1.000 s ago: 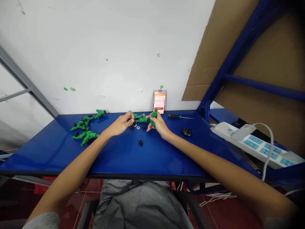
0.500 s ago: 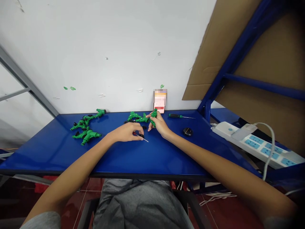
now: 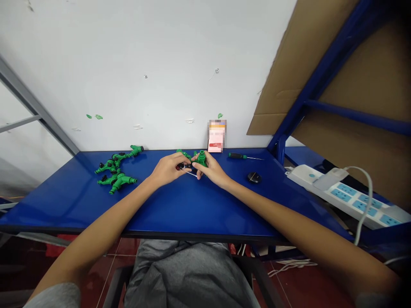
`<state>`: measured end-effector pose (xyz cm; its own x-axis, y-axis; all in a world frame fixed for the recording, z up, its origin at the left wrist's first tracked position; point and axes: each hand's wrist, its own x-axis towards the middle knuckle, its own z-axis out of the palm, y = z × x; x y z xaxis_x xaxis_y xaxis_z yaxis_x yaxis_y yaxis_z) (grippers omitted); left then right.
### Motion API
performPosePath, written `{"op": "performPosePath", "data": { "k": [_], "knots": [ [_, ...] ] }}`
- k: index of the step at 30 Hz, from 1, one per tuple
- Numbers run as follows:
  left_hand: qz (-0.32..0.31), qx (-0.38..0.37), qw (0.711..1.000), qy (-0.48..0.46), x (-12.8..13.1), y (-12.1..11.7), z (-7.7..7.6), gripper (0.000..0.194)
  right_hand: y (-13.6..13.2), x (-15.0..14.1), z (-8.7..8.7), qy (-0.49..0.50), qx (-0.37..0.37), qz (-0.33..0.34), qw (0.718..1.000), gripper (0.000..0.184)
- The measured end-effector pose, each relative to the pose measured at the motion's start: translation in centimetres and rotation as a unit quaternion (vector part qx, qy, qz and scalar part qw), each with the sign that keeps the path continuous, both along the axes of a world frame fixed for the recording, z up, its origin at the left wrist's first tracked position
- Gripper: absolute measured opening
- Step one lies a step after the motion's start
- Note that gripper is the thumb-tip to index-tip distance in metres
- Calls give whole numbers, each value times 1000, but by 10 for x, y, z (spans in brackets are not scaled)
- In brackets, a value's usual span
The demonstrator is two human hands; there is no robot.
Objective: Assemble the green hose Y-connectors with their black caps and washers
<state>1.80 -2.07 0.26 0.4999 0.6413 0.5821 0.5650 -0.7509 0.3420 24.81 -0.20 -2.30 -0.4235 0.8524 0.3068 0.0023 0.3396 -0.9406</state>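
Observation:
My right hand [image 3: 214,170] is closed round a green plastic hose splitter [image 3: 201,157], its ribbed end pointing up. My left hand [image 3: 167,169] grips a small screwdriver [image 3: 192,174], whose thin shaft points right below the splitter. Beside its fingertips is a small black part [image 3: 188,166], which touches or nearly touches the splitter. The two hands almost meet. Behind them lies another green splitter [image 3: 183,153], partly hidden by the fingers.
Several green splitters with black valves [image 3: 119,182] lie on the left of the blue table [image 3: 180,209]. On the right are a green-and-black screwdriver [image 3: 237,155] and a black round object [image 3: 254,177]. A phone [image 3: 216,139] leans on the wall; a power strip [image 3: 343,192] stands far right.
My left hand has moved up and right with the screwdriver and black part, to the splitter. The right hand has turned the splitter, so its end now faces me more.

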Motion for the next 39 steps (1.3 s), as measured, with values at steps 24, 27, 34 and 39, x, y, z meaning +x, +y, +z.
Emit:
{"op": "performPosePath", "data": {
  "k": [24, 27, 34, 39],
  "knots": [
    [21, 49, 998, 46, 7, -10, -2, 19, -1, -4, -1, -5, -2, 11, 1000, 42],
    [28, 49, 997, 49, 9, -12, -2, 19, -3, -5, 1, 1, -6, 17, 1000, 42],
    [-2, 20, 1000, -14, 8, -8, -3, 24, -3, -2, 10, 17, -33, 31, 999, 46],
    [-6, -10, 999, -49, 8, -5, -2, 26, -2, 1, 12, 7, -53, 24, 998, 48]
  ]
}}
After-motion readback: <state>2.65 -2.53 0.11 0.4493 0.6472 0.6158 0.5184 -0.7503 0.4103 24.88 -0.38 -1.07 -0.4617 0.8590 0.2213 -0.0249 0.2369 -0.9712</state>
